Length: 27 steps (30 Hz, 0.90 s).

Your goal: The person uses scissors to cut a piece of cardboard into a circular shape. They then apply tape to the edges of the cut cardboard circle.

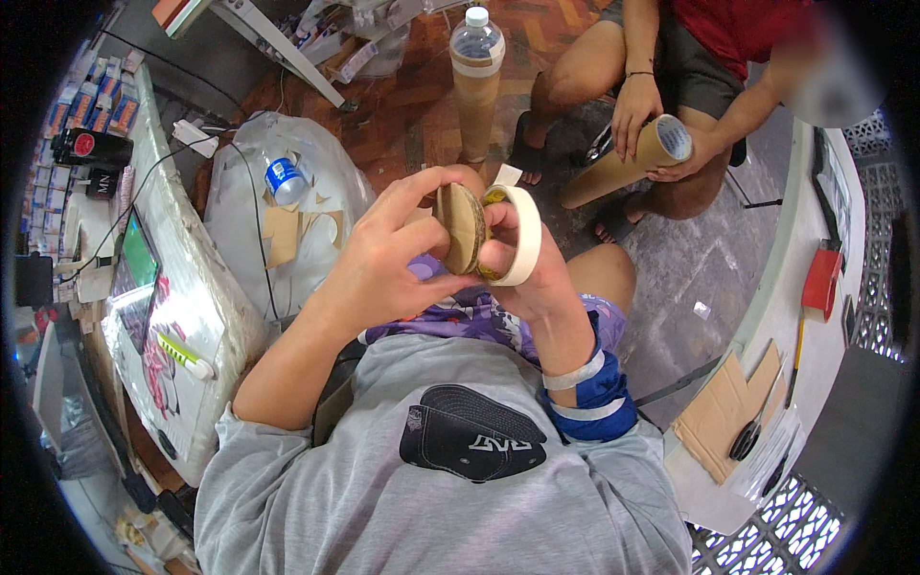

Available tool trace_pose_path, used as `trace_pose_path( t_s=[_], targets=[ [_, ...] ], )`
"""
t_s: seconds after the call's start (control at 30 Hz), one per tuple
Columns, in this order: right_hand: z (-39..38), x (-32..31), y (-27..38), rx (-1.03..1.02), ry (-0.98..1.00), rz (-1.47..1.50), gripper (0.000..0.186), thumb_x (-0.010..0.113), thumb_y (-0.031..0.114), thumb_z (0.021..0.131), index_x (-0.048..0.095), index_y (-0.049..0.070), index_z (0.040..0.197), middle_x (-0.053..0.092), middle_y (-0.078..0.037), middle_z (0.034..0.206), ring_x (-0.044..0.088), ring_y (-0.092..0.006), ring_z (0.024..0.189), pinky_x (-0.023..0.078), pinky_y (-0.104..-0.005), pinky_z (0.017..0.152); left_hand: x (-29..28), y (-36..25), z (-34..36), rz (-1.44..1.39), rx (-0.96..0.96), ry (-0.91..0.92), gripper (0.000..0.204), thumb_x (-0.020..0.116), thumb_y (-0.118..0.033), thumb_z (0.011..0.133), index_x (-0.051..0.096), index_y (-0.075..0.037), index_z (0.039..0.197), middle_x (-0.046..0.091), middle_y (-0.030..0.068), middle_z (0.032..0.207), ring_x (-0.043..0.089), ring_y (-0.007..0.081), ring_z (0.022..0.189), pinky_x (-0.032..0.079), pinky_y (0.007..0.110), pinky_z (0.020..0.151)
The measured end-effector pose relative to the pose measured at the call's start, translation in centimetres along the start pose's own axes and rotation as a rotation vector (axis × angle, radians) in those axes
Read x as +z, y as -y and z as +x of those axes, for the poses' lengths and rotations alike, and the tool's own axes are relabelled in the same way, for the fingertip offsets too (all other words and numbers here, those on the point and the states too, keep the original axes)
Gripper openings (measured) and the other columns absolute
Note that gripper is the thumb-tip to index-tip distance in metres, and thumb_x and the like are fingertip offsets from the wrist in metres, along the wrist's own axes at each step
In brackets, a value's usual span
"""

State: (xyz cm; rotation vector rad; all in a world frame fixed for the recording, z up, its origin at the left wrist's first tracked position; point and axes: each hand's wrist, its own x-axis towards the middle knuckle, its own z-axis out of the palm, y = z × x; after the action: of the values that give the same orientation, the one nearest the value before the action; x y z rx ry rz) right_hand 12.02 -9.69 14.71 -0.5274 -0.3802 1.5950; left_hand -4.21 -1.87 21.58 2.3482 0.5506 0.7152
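Note:
In front of my lap, my left hand (388,251) pinches a round cardboard disc (464,230) with a corrugated edge, holding it upright by its rim. My right hand (544,278) has its fingers through a roll of cream masking tape (528,235), right beside the disc. A loose tape end (508,175) sticks up from the roll. Yellowish material shows inside the ring, partly hidden by my fingers. Whether the tape touches the disc I cannot tell.
Ahead stands a clear bottle (477,46) in a cardboard tube (473,110). A co-worker at right holds another cardboard tube (613,172). At left are a plastic bag (335,172) with scraps and a green cutter (182,355). Scissors (746,439) and cardboard (707,412) lie on the right table.

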Motion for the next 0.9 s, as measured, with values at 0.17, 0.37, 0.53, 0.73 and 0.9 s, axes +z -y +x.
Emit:
trace_pose_path(
  t_s=[0.17,0.37,0.53,0.73,0.9],
  targets=[
    [-0.2,0.1,0.0,0.003,-0.057,-0.016,0.031,0.082,0.006,0.075,0.059,0.004,0.095,0.062,-0.004,0.09,0.061,-0.0114,0.077,0.052,-0.0246,0.066,-0.1,0.2,-0.1,0.014,0.029,0.002,0.038,0.09,-0.016,0.057,0.058,-0.003,0.072,0.053,0.0197,0.134,0.058,0.0354,0.117,0.049,0.04,0.093],
    [-0.2,-0.4,-0.4,-0.031,-0.004,-0.055,0.03,0.083,0.006,0.075,0.059,0.005,0.094,0.062,-0.003,0.089,0.06,-0.0101,0.076,0.05,-0.0233,0.065,0.5,-0.4,0.1,-0.158,-0.069,-0.097,0.039,0.091,-0.014,0.056,0.058,-0.004,0.073,0.055,0.0185,0.133,0.063,0.0296,0.106,0.051,0.036,0.084],
    [-0.2,-0.1,-0.7,-0.022,-0.043,-0.009,0.032,0.084,0.007,0.074,0.059,0.005,0.094,0.061,-0.002,0.089,0.059,-0.01,0.073,0.05,-0.0239,0.066,0.3,0.2,0.1,-0.078,-0.021,-0.044,0.036,0.089,-0.008,0.058,0.057,-0.005,0.072,0.057,0.0177,0.13,0.067,0.0247,0.092,0.051,0.033,0.074],
    [-0.1,-0.8,-0.3,-0.005,-0.151,-0.215,0.032,0.082,0.011,0.078,0.063,0.002,0.102,0.064,-0.002,0.088,0.06,-0.0098,0.074,0.049,-0.0243,0.066,-0.5,0.6,-0.5,0.062,-0.085,0.004,0.033,0.084,-0.006,0.059,0.058,-0.001,0.077,0.055,0.0193,0.129,0.059,0.0366,0.11,0.051,0.038,0.087],
    [-0.5,1.4,1.6,0.026,-0.239,-0.677,0.031,0.081,0.017,0.08,0.069,-0.003,0.101,0.068,-0.003,0.083,0.061,-0.0087,0.072,0.05,-0.0235,0.066,0.0,-0.2,-0.9,0.41,0.039,0.076,0.031,0.082,-0.005,0.056,0.056,-0.002,0.073,0.053,0.019,0.132,0.056,0.0363,0.115,0.05,0.039,0.091]
  ],
)
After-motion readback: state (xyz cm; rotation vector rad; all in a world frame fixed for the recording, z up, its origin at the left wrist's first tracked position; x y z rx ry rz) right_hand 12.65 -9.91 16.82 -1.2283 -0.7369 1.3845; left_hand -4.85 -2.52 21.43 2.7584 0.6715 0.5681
